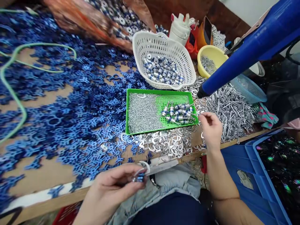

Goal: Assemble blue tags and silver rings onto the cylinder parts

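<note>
My left hand, at the table's front edge, has thumb and fingers closed on a small blue-and-silver metal part. A curved silver piece shows at its fingertips. My right hand is at the right end of a green tray, thumb and index finger pinched together. Whatever they may hold is too small to make out. Tiny silver pieces fill the tray's left part. On its right lie several blue-banded silver cylinders with rods.
Blue three-armed pieces spread over the left. A white basket of banded cylinders stands behind the tray. Silver rods heap on the right, curved silver pieces in front. A blue tube slants above; a blue crate stands lower right.
</note>
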A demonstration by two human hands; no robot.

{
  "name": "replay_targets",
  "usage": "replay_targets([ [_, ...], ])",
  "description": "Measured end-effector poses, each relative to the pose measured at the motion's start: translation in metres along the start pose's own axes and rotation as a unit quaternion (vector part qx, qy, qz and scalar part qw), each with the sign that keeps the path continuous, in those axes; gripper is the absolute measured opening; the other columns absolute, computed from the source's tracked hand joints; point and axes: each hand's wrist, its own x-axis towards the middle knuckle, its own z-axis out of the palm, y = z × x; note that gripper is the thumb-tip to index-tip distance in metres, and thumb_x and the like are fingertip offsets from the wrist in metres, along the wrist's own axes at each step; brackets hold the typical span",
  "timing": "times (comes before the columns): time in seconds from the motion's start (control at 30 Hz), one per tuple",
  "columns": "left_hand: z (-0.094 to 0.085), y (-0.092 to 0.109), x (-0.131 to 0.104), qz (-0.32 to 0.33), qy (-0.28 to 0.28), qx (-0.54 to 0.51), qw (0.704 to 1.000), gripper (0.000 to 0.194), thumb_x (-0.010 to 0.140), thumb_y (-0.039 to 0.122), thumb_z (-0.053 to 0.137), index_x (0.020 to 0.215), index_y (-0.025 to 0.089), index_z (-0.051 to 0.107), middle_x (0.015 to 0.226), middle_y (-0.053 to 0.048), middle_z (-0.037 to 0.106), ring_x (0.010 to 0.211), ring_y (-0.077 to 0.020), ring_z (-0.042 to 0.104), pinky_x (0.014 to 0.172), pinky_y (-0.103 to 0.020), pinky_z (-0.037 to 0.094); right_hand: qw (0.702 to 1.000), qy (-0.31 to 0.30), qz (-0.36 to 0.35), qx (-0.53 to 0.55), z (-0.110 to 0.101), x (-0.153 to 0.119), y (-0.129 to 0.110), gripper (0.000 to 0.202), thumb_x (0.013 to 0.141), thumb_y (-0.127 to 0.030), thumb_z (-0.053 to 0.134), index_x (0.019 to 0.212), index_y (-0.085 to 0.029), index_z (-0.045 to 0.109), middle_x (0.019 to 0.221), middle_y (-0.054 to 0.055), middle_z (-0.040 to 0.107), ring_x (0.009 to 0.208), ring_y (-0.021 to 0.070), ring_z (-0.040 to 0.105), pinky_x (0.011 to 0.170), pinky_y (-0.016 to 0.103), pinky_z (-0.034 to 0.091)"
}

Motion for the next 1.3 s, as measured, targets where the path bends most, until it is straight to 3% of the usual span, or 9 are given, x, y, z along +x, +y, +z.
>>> replay_targets([
  [0.1, 0.000, -0.001, 0.002, -0.016, 0.022, -0.040, 0.999, 0.031, 0.068, 0.005, 0.062, 0.085, 0.029, 0.071, 0.072, 0.002, 0.073, 0.058, -0.0153, 0.069, 0.051, -0.018, 0.056, 0.995, -0.027, 0.054, -0.082, -0.009, 0.024, 0.024, 0.029, 0.079, -0.040, 0.056, 0.093, -0.017, 0.066, 0.085, 0.006, 0.063, 0.068, 0.0158, 0.052, 0.067, 0.031, 0.041],
  [0.2, 0.002, 0.001, 0.003, -0.007, 0.049, 0.002, 0.999, 0.031, 0.066, 0.006, 0.064, 0.083, 0.031, 0.071, 0.076, 0.003, 0.073, 0.065, -0.0151, 0.070, 0.057, -0.017, 0.057, 0.993, -0.075, 0.052, -0.074, -0.008, 0.035, 0.031, 0.022, 0.073, -0.037, 0.062, 0.081, -0.018, 0.070, 0.070, 0.003, 0.064, 0.061, 0.0152, 0.051, 0.063, 0.030, 0.039],
  [0.3, 0.003, 0.001, 0.003, 0.012, 0.055, 0.019, 0.998, 0.033, 0.066, 0.007, 0.064, 0.084, 0.033, 0.071, 0.076, 0.005, 0.073, 0.065, -0.0149, 0.070, 0.058, -0.018, 0.058, 0.995, -0.070, 0.047, -0.045, -0.003, 0.035, 0.031, 0.013, 0.068, -0.031, 0.066, 0.071, -0.019, 0.070, 0.066, 0.002, 0.065, 0.061, 0.0154, 0.052, 0.065, 0.030, 0.038],
  [0.6, 0.007, -0.004, 0.001, 0.016, 0.090, 0.022, 0.996, 0.035, 0.067, 0.004, 0.066, 0.087, 0.032, 0.070, 0.081, 0.004, 0.073, 0.072, -0.0151, 0.069, 0.061, -0.021, 0.059, 0.980, 0.015, 0.080, 0.179, 0.006, 0.006, 0.048, 0.018, 0.069, -0.035, 0.068, 0.079, -0.020, 0.068, 0.075, 0.001, 0.067, 0.070, 0.0144, 0.059, 0.068, 0.030, 0.047],
  [0.77, 0.017, 0.005, 0.011, 0.033, 0.099, -0.059, 0.993, 0.022, 0.069, 0.014, 0.070, 0.088, 0.025, 0.071, 0.080, -0.003, 0.072, 0.069, -0.0174, 0.067, 0.058, -0.026, 0.057, 0.953, -0.067, 0.067, 0.289, 0.009, -0.032, 0.014, 0.021, 0.066, -0.044, 0.071, 0.071, -0.023, 0.068, 0.064, 0.000, 0.063, 0.061, 0.0132, 0.057, 0.057, 0.027, 0.047],
  [0.87, 0.022, 0.014, 0.021, 0.069, 0.093, -0.119, 0.986, 0.019, 0.070, 0.022, 0.072, 0.089, 0.023, 0.071, 0.076, -0.005, 0.070, 0.065, -0.0162, 0.064, 0.054, -0.025, 0.054, 0.938, -0.175, 0.017, 0.298, 0.009, -0.054, -0.013, 0.005, 0.074, -0.030, 0.069, 0.077, -0.026, 0.069, 0.066, -0.001, 0.063, 0.064, 0.0134, 0.056, 0.057, 0.027, 0.045],
  [0.93, 0.021, 0.018, 0.026, 0.090, 0.092, -0.131, 0.983, 0.019, 0.070, 0.025, 0.073, 0.089, 0.024, 0.071, 0.075, -0.005, 0.069, 0.066, -0.0156, 0.063, 0.056, -0.025, 0.053, 0.947, -0.199, -0.044, 0.250, 0.006, -0.061, -0.025, 0.014, 0.077, -0.017, 0.065, 0.085, -0.028, 0.069, 0.069, -0.001, 0.063, 0.067, 0.0132, 0.055, 0.060, 0.028, 0.044],
  [1.13, 0.014, 0.020, 0.026, 0.123, 0.092, -0.074, 0.985, 0.022, 0.071, 0.019, 0.072, 0.092, 0.024, 0.071, 0.077, -0.004, 0.069, 0.069, -0.0148, 0.062, 0.059, -0.025, 0.051, 0.958, -0.188, -0.189, 0.103, -0.007, -0.065, -0.042, 0.033, 0.075, -0.004, 0.063, 0.100, -0.025, 0.064, 0.075, -0.001, 0.064, 0.070, 0.0136, 0.055, 0.062, 0.029, 0.044],
  [1.3, 0.008, 0.020, 0.023, 0.157, 0.079, -0.012, 0.984, 0.025, 0.074, 0.015, 0.069, 0.098, 0.023, 0.068, 0.080, -0.004, 0.068, 0.073, -0.0140, 0.061, 0.063, -0.024, 0.051, 0.954, -0.156, -0.254, 0.043, -0.013, -0.068, -0.051, 0.044, 0.073, -0.001, 0.063, 0.109, -0.026, 0.062, 0.078, 0.000, 0.067, 0.070, 0.0151, 0.057, 0.062, 0.030, 0.047],
])
